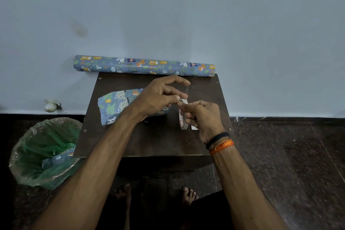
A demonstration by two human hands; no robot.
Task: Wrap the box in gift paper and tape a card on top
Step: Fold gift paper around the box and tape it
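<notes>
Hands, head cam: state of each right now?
Left hand: fingers pinch the clear loose end of tape pulled from the roll.
Right hand: fingers curled round the tape roll, holding it upright above the table.

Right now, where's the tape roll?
In the head view, the tape roll is right of centre over the table, gripped by the right hand, just right of the wrapped box.

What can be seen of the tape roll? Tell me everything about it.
The tape roll is a narrow ring of pale, clear-looking tape with red print on its inner core. It stands on edge above the dark brown table, right of the wrapped box. The right hand grips it, fingers curled round its rim. The left hand pinches the loose end at the top, and a clear strip seems drawn upward from there. A small white card edge shows behind it.
</notes>
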